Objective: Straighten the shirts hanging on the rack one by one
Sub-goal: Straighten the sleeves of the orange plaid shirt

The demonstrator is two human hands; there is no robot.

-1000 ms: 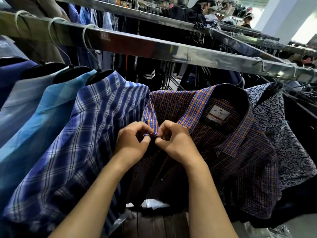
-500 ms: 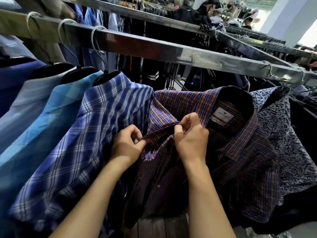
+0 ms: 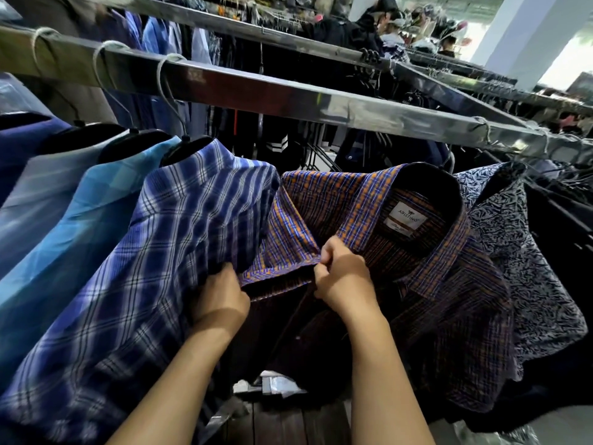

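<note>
The orange shirt (image 3: pixel 433 303) hangs between the hands, the left hand (image 3: pixel 221 300) gripping its front edge and the right hand (image 3: pixel 346 281) pinching its collar (image 3: pixel 324 200) tip, so it seems half-straightened, while the blue shirts (image 3: pixel 144 268) beyond the left hand look done and the patterned shirt (image 3: pixel 532 271) past the right hand remains.

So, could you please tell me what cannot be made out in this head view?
Fingertips of the left hand: head view, behind the blue plaid shirt.
Hanger of the orange check shirt: under its collar.
Print on the label: too small.
Hems: cut off at bottom edge.
</note>
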